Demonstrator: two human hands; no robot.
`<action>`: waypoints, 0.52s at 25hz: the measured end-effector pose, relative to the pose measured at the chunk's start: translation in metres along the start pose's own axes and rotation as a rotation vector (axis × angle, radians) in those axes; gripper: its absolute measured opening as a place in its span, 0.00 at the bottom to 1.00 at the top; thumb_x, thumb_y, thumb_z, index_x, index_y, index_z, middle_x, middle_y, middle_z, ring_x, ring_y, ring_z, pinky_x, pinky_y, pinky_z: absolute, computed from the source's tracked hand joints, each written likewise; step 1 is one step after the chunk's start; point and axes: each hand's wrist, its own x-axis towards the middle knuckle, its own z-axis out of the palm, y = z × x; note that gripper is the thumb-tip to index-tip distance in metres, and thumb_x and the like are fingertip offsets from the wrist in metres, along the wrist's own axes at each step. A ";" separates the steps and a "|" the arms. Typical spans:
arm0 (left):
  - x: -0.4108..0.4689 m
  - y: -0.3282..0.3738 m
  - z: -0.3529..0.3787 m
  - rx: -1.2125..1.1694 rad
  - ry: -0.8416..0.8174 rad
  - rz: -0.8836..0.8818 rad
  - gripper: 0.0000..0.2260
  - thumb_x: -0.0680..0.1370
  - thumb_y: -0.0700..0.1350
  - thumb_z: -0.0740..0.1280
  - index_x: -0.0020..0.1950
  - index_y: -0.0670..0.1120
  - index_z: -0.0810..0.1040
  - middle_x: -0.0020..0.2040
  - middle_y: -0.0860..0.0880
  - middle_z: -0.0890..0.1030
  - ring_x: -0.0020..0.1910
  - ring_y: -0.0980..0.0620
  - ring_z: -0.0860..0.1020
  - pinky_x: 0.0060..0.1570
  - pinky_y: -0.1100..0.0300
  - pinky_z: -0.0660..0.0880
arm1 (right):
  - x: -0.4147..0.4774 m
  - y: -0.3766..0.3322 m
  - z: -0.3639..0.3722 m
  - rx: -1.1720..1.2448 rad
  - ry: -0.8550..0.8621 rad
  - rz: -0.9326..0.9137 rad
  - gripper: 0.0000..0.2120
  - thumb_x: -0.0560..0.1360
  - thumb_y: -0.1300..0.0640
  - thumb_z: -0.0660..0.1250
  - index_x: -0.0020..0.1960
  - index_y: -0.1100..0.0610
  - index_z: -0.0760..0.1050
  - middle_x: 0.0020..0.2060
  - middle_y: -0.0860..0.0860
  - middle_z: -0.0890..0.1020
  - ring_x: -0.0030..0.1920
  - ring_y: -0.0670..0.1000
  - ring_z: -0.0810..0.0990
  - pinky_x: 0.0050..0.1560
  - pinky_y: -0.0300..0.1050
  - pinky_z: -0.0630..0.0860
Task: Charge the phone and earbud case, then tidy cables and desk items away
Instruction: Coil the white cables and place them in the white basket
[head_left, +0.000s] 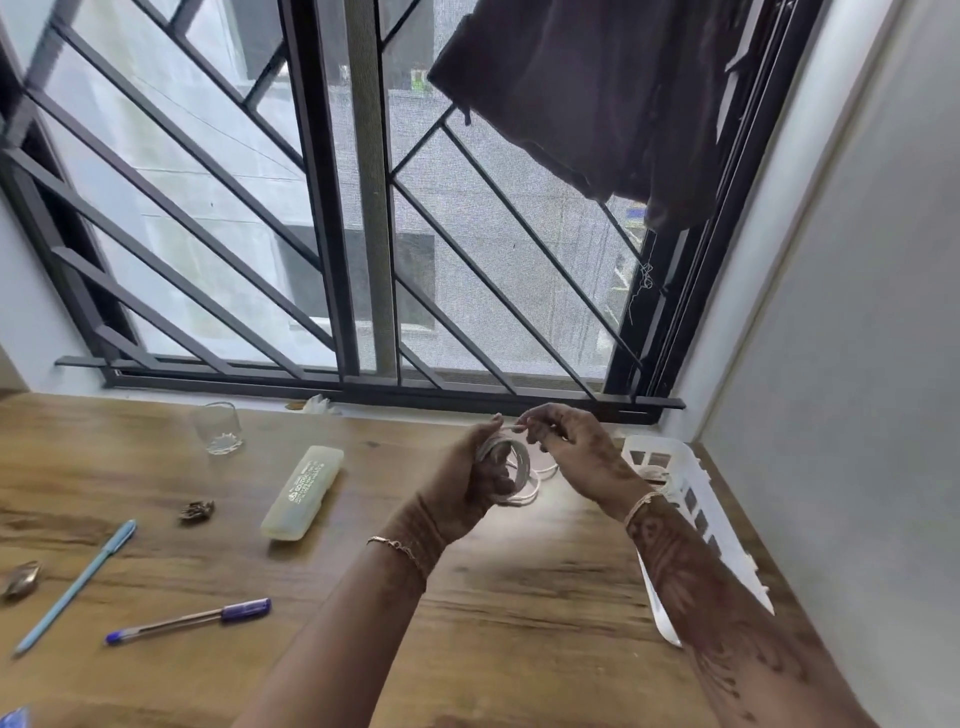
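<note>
A: While held just above the wooden bench: white cable wound into a coil, gripped by curled fingers of left hand.
B: And right hand?
A: Pinching the cable's loose end, close beside the coil.
B: Nearby?
A: White basket to the right; pencil case, glass, pale blue pen lying left.

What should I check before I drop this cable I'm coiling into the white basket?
1. Left hand grips the cable coil: ok.
2. Right hand pinches the loose end: ok.
3. Coil fully wound: not ok, a strand trails below it.
4. White basket stands close on the right: ok.
5. Free room in the basket: cannot tell, the forearm covers it.
</note>
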 end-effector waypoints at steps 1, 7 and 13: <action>-0.002 0.002 0.000 -0.061 0.002 -0.020 0.23 0.79 0.49 0.59 0.24 0.46 0.72 0.18 0.53 0.64 0.16 0.58 0.61 0.19 0.68 0.54 | -0.002 0.003 0.006 -0.025 0.017 -0.010 0.06 0.78 0.62 0.64 0.49 0.59 0.81 0.40 0.50 0.82 0.35 0.33 0.76 0.40 0.26 0.70; -0.011 0.009 0.009 -0.213 -0.003 -0.004 0.30 0.80 0.48 0.55 0.18 0.42 0.71 0.16 0.48 0.69 0.13 0.58 0.65 0.13 0.70 0.60 | -0.010 0.023 0.036 -0.340 0.143 -0.073 0.06 0.74 0.57 0.70 0.49 0.51 0.84 0.41 0.43 0.77 0.44 0.45 0.76 0.47 0.41 0.74; -0.002 0.002 0.004 -0.223 0.081 0.004 0.19 0.78 0.47 0.58 0.31 0.38 0.74 0.20 0.48 0.74 0.14 0.57 0.68 0.13 0.70 0.64 | -0.015 0.005 0.027 -0.103 0.005 0.074 0.08 0.76 0.60 0.66 0.46 0.53 0.83 0.35 0.43 0.81 0.32 0.34 0.74 0.36 0.27 0.69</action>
